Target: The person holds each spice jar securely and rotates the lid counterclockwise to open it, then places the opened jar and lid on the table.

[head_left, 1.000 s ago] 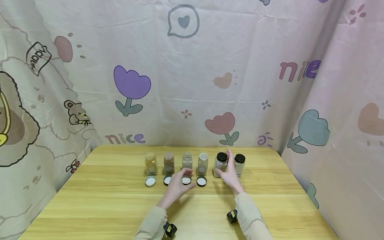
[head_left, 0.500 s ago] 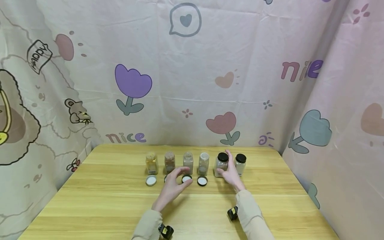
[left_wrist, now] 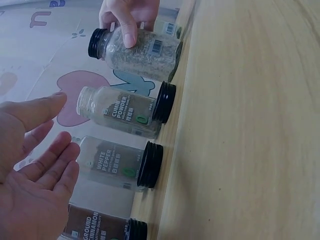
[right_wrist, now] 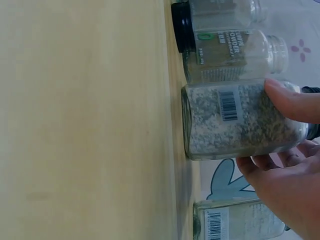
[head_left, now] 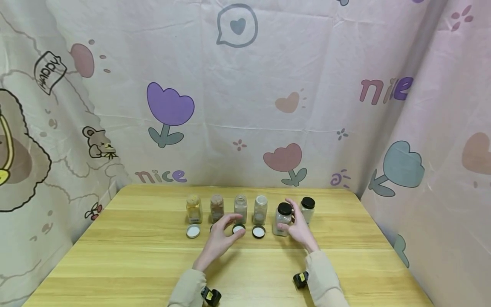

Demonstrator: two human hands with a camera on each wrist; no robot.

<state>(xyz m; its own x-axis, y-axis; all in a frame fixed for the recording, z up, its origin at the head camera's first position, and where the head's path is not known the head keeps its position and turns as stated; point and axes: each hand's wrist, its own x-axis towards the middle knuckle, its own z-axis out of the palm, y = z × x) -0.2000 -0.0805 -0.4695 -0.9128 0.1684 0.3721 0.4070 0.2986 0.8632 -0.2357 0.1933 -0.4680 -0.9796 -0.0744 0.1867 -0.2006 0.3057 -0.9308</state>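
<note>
capped jar (head_left: 283, 218) of speckled grains (right_wrist: 205, 137), gripped by right hand (head_left: 300, 230), left hand (head_left: 219, 239) relaxed

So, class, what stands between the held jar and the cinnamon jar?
The cumin jar, by the held jar, then the white pepper jar; the left wrist view shows both.

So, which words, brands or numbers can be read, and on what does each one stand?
"CUMIN POWDER": cumin jar
"WHITE PEPPER": white pepper jar
"GROUND CINNAMON", partly cut off: cinnamon jar
"0", apparently: cumin and white pepper jars
"nice", twice: printed curtain
"HAPPY": same curtain, left side
Too small or blurred to read: all other print on the jars.
</note>
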